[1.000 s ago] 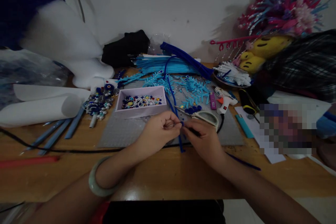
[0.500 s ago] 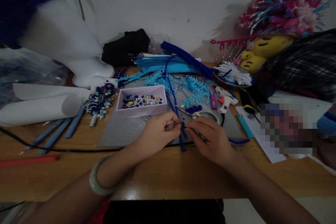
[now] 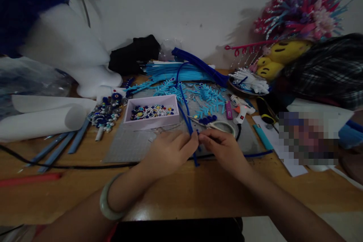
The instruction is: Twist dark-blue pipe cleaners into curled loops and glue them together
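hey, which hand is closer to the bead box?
Left. The left hand is just on the near side of the bead box; the right hand is farther off, to its right.

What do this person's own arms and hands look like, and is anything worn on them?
Both the left hand and the right hand are ungloved, and the forearms show no sleeves as far as the picture reaches. Around the left wrist sits a smooth, rounded, pale greenish bangle; the right wrist has none. The picture is too dim to make out finer details.
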{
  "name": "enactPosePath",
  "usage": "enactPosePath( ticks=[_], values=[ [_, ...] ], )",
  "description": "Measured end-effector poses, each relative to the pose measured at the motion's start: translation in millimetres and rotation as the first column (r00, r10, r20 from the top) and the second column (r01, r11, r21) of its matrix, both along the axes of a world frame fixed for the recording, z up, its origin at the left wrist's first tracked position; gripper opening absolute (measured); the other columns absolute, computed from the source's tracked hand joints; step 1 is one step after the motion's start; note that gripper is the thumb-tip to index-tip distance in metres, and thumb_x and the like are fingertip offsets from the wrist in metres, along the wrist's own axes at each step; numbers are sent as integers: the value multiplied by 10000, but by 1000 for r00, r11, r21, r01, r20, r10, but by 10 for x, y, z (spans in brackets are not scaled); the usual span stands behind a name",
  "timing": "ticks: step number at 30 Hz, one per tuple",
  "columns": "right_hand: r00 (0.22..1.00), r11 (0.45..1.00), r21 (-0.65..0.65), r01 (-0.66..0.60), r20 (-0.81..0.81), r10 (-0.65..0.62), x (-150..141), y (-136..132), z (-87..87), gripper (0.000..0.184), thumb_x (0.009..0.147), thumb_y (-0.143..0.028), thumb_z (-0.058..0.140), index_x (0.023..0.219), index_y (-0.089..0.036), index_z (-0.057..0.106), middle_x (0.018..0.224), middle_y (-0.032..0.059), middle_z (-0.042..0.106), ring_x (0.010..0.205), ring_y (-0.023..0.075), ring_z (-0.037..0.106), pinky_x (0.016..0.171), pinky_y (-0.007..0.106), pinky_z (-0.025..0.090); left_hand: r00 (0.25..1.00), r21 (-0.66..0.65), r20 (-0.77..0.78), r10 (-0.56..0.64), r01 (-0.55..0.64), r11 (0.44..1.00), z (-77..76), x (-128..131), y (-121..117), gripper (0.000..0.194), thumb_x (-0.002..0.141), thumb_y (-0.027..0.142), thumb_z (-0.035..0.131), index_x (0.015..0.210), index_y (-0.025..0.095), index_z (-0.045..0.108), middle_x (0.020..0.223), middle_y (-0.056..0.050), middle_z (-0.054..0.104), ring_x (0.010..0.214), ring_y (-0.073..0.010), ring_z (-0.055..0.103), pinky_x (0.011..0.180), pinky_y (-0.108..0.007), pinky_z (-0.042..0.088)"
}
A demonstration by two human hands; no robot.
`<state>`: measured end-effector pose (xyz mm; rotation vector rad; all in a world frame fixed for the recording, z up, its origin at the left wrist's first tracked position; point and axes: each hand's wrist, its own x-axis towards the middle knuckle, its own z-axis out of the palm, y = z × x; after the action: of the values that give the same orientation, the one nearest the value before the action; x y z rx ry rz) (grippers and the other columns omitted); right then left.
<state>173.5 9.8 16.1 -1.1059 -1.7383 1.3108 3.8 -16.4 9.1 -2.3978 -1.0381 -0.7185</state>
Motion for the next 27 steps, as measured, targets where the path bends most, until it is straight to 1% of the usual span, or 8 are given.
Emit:
enactPosePath(
  ticks=[5,8,10,12,15,17,19,27],
  values=[
    [991,947,-321,14,-123,-57,-32,20,7,163,720,-312,572,655,-169,618,531,-47,467,484,60,372,472,202,289,995,45,-99,-18,22,999,28,32,-21,167,814,131,437,948,95,530,640,-29,605,563,-151,546,464,-258,377],
    [985,946,-322,29,-152,-82,-26,39,6,128,701,-289,587,687,-170,632,539,-45,470,500,63,380,488,204,299,1000,-60,9,-18,18,998,3,77,-25,184,817,147,426,956,92,533,711,-63,632,628,-164,570,513,-266,418],
    [982,955,-293,44,-161,-95,-1,63,7,128,702,-289,589,679,-170,629,528,-47,456,503,64,374,493,206,297,985,-229,171,3,37,973,0,100,-19,221,824,187,418,994,96,526,803,-88,644,708,-173,583,585,-279,445],
    [976,959,-277,61,-183,-115,36,94,11,137,702,-298,594,661,-170,620,524,-49,446,498,61,363,490,207,287,937,-450,346,53,116,886,27,105,-5,261,835,216,398,1053,125,509,871,-82,640,770,-164,581,651,-279,449],
    [963,955,-289,73,-229,-143,86,140,17,162,694,-318,612,637,-166,610,521,-47,449,493,60,361,481,211,272,823,-702,533,197,300,646,100,86,29,224,853,262,367,972,177,536,733,-6,606,651,-114,549,587,-227,418],
    [952,946,-316,68,-263,-156,99,158,16,163,681,-319,630,635,-163,612,530,-41,472,495,60,377,476,213,270,746,-771,592,304,415,484,138,80,48,218,849,307,375,825,172,545,586,39,508,533,-87,470,496,-197,355],
    [940,937,-345,50,-302,-161,94,161,7,158,675,-315,639,636,-163,616,543,-35,498,498,61,396,473,211,276,682,-780,623,383,501,375,149,90,55,235,834,330,397,727,165,525,530,58,416,490,-75,393,452,-190,292],
    [929,937,-350,13,-342,-140,51,132,-51,152,680,-318,645,649,-170,631,531,-37,510,494,57,414,474,201,307,555,-719,661,505,661,214,81,177,19,248,805,361,435,690,156,514,488,68,365,458,-67,312,444,-206,218]
  ],
)
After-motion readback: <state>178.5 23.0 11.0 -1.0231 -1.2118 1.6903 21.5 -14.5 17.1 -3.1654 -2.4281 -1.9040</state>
